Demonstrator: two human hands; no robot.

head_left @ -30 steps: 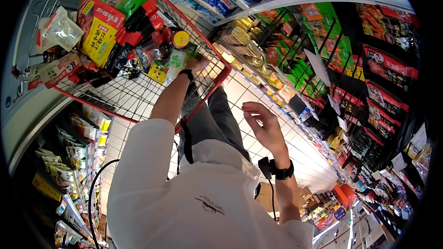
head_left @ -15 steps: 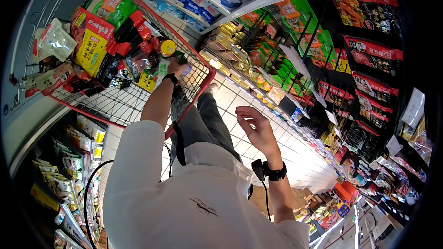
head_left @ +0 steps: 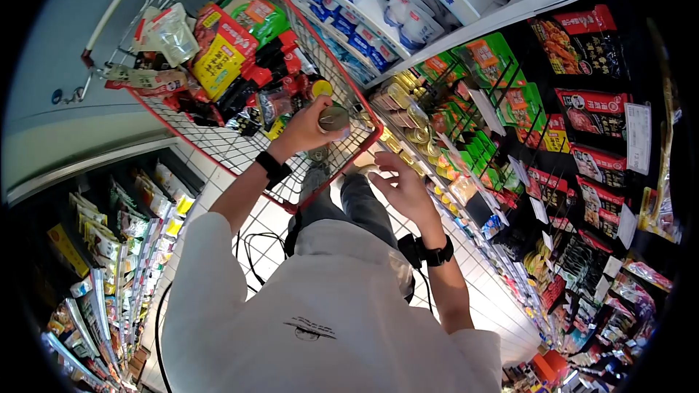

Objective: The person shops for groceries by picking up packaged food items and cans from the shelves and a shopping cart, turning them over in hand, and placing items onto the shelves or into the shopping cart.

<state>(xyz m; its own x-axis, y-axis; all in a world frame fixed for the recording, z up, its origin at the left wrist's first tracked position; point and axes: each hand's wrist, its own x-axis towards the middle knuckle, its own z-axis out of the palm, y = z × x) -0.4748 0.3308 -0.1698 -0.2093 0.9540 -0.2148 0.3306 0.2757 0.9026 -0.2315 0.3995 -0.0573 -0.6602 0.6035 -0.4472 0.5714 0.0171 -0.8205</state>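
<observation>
My left hand (head_left: 304, 129) is closed around a small round jar or can (head_left: 334, 119), whose greyish-green end faces up; its exact kind is unclear. It is over the front part of a red-rimmed wire shopping cart (head_left: 375, 133). Close by the fingers, a yellow-lidded jar (head_left: 321, 89) lies among the goods. A red and yellow seasoning packet (head_left: 220, 65) and a green packet (head_left: 268, 20) rest on the heap, along with a pale pouch (head_left: 173, 35). Outside the cart's corner, my right hand (head_left: 404, 191) is empty, its fingers apart and slightly bent.
On the right, a shelf holds cans (head_left: 397, 102), hanging green packets (head_left: 502, 65) and red-black packets (head_left: 593, 110). White shelving with blue and white bags (head_left: 411, 18) stands ahead. Another packet rack (head_left: 109, 247) is at the left. A cable (head_left: 251, 258) hangs beside my legs.
My left hand has come up from inside the cart, with the jar or can now plainly visible in its grip. The view has shifted, and my right hand appears nearer the cart's corner.
</observation>
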